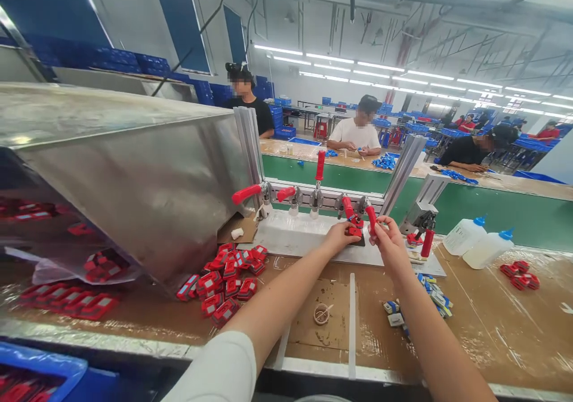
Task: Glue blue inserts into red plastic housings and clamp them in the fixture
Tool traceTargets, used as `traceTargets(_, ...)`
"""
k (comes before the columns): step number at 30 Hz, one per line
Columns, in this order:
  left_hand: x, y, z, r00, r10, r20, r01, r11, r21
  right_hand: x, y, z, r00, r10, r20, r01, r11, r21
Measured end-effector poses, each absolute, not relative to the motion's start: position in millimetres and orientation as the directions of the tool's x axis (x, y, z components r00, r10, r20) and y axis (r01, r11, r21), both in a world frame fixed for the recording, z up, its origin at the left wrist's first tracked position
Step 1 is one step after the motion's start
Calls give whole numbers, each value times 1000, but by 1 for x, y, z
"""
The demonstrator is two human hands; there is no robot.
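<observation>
My left hand point(341, 235) rests on a small red part point(355, 231) that sits on the white jig plate point(295, 235). My right hand point(385, 237) grips the red clamp handle point(371, 217) just right of that part. The jig carries a row of toggle clamps with red handles point(245, 194); one handle point(320, 164) stands upright. A pile of red parts point(226, 280) lies at the mouth of a steel hopper point(134, 169), left of my arms.
Two squeeze bottles with blue caps point(477, 244) stand at the right, with a few red parts point(520, 274) beyond them. Small blue-and-white pieces point(436, 299) lie beside my right forearm. A tape roll point(321, 314) lies on the cardboard. Three people sit across the green conveyor point(492, 208).
</observation>
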State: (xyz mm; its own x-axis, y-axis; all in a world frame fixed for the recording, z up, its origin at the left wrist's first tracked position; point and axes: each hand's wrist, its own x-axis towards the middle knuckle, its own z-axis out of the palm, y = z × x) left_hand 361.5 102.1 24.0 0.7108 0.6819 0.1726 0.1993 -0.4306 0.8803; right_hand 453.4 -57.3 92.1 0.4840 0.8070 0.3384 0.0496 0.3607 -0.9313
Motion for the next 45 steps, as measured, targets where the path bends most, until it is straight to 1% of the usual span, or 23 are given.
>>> traceTargets(3, 377, 104, 24, 650, 737, 187, 213, -413, 885, 449, -57, 106, 489, 803, 340, -28, 404, -914)
traceTargets(5, 383, 107, 24, 636, 747, 191, 210, -407, 889, 448, -54, 111, 492, 799, 345, -33, 413, -910)
traceTargets(10, 390, 111, 20, 654, 731, 194, 183, -401, 898, 453, -57, 113, 486, 805, 340, 50, 363, -931)
traceTargets(16, 389, 117, 12, 684, 690, 236, 110, -417, 902, 458, -64, 107, 414, 868, 276, 66, 274, -960)
traceTargets(19, 388, 117, 10, 695, 669, 263, 73, -430, 900, 460, -64, 100, 406, 874, 266, 107, 243, -964)
traceTargets(25, 386, 118, 10, 702, 644, 303, 27, -449, 893, 462, -62, 90, 369, 877, 307, 165, 264, -950)
traceTargets(33, 386, 119, 9, 710, 634, 307, 24, -457, 889, 466, -64, 89, 289, 883, 369, 287, 288, -914)
traceTargets(45, 385, 119, 9, 715, 622, 319, -2, -454, 891, 465, -67, 98, 278, 890, 362, 312, 272, -910)
